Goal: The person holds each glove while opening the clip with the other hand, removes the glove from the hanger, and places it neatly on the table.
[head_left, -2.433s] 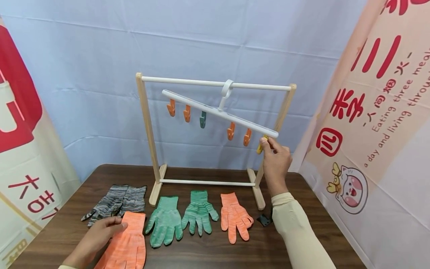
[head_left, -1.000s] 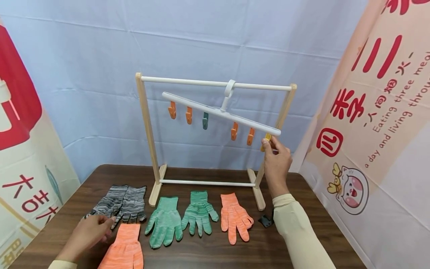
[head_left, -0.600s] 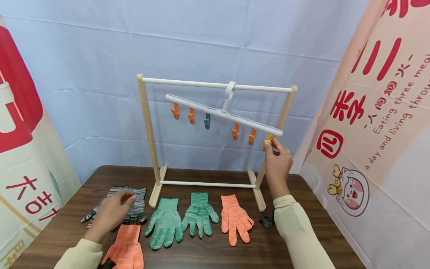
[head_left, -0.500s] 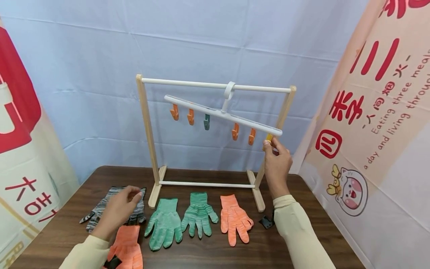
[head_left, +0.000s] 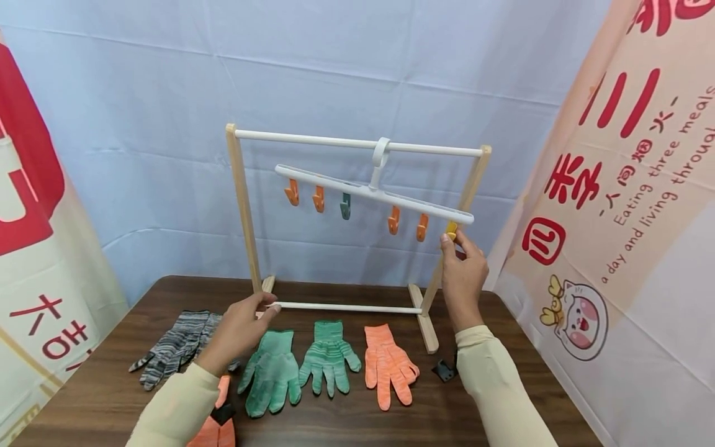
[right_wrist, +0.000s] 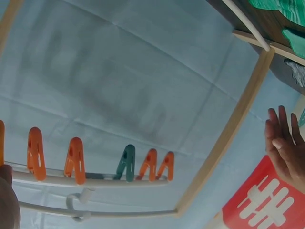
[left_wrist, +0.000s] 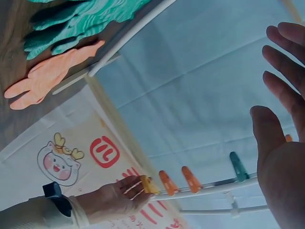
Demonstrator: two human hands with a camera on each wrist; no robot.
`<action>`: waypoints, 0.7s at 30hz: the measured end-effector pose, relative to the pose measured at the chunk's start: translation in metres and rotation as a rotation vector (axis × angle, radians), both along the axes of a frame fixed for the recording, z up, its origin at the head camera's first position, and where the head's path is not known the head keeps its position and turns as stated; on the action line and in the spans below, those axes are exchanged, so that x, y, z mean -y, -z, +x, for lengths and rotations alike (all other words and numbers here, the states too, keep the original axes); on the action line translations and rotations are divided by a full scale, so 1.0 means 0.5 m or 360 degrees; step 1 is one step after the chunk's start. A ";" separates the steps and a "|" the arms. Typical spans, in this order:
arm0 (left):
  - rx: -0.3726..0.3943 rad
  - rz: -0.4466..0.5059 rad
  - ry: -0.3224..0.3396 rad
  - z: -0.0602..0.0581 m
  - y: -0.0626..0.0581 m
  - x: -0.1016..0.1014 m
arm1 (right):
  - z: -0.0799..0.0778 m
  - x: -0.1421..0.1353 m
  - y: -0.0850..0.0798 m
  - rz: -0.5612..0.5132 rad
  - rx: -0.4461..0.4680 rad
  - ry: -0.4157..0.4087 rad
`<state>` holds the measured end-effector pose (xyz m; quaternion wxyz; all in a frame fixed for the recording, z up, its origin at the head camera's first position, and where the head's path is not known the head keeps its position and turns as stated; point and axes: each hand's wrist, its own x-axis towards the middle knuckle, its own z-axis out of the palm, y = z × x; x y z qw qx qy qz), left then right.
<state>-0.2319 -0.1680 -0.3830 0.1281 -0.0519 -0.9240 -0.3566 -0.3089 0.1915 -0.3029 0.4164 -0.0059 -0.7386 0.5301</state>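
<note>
My right hand (head_left: pixel 465 273) pinches the yellow clothespin (head_left: pixel 451 230) at the lower right end of a white hanger (head_left: pixel 335 183). That hanger hooks over the top rail of a wooden rack (head_left: pixel 242 205) and tilts down to the right. Orange clothespins (head_left: pixel 393 220) and a green clothespin (head_left: pixel 346 206) hang along it. My left hand (head_left: pixel 240 329) is in the air before the rack's left foot, holding nothing; its fingers look relaxed in the left wrist view. Below it lies an orange glove (head_left: pixel 215 431), partly hidden by the left sleeve.
Two green gloves (head_left: pixel 329 357) and another orange glove (head_left: pixel 389 366) lie on the dark wooden table (head_left: pixel 335 428). Grey striped gloves (head_left: pixel 179 341) lie at the left, partly behind the left hand. Printed curtains (head_left: pixel 603 205) hang at both sides.
My left hand has let go of the near orange glove, then moved up and right toward the rack. The right hand stays on the yellow clothespin, and the hanger tilts slightly less.
</note>
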 end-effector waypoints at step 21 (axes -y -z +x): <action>0.0065 0.0158 0.0204 -0.026 -0.031 -0.059 | -0.005 -0.021 0.000 0.0092 -0.0059 0.0088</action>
